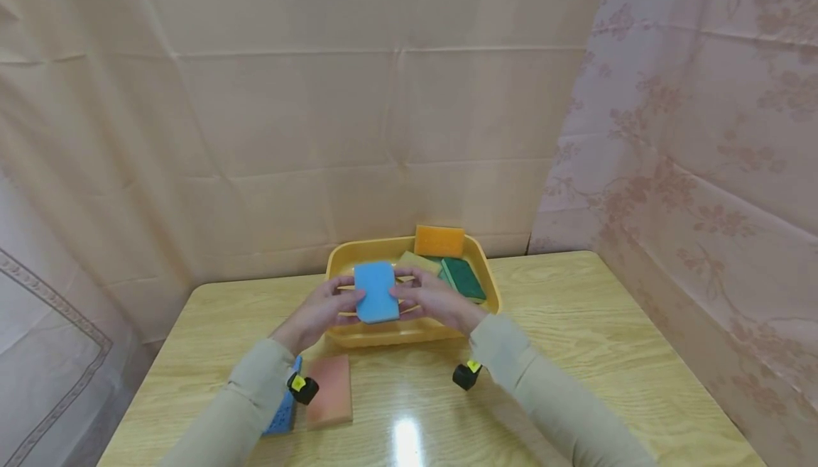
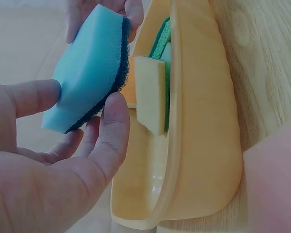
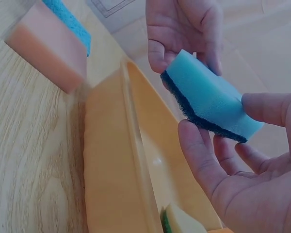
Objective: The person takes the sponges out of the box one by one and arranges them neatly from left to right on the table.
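A light blue sponge (image 1: 376, 292) with a dark scouring layer underneath is held up over the yellow plastic basin (image 1: 396, 337). My left hand (image 1: 324, 309) pinches its left edge, thumb on the blue face and fingers at the dark side. From the right, my right hand (image 1: 434, 299) pinches the opposite edge in the same way. In the left wrist view the sponge (image 2: 89, 70) is tilted, its dark layer facing the basin. Inside the basin lie a pale yellow sponge (image 1: 418, 262) with a green layer, a dark green one (image 1: 464, 279) and an orange one (image 1: 439, 241) leaning on the back rim.
On the wooden table (image 1: 575, 353), in front of the basin at the left, lies a pink sponge (image 1: 330, 390). Next to it a blue speckled sponge (image 1: 281, 414) is partly hidden by the left sleeve. A beige curtain (image 1: 287, 133) hangs behind the table.
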Demonstrator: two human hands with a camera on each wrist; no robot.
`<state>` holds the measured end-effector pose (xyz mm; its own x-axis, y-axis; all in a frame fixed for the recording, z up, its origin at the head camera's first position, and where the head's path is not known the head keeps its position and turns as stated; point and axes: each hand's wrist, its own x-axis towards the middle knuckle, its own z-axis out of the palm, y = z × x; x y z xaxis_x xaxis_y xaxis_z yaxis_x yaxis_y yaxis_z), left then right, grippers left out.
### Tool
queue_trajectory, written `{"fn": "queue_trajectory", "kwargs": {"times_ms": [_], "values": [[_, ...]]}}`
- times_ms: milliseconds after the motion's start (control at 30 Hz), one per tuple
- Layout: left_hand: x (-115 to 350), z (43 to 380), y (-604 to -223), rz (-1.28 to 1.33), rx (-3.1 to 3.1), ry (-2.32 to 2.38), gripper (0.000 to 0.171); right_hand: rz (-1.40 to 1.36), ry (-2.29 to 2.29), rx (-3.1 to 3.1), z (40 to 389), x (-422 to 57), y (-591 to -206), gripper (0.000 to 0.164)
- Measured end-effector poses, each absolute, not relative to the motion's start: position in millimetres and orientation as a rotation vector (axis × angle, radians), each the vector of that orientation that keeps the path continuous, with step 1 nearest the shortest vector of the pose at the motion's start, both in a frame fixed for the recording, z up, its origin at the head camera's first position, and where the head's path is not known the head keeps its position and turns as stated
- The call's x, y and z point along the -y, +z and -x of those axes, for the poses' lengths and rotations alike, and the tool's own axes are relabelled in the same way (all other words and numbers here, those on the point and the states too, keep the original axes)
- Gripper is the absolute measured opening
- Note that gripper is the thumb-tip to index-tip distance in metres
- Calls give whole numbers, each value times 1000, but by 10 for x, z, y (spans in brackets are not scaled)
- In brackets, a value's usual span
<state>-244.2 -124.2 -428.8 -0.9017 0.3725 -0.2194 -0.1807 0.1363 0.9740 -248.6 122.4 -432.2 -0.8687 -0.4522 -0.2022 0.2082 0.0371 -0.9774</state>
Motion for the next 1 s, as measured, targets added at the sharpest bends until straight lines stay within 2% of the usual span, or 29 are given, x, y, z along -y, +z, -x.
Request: {"fn": "queue_trajectory", "kwargs": {"times_ms": [1000], "values": [[1294, 2189, -4383, -248, -2020, 1811, 65, 393, -1735, -2076, 2203, -1262, -4353, 65]]}}
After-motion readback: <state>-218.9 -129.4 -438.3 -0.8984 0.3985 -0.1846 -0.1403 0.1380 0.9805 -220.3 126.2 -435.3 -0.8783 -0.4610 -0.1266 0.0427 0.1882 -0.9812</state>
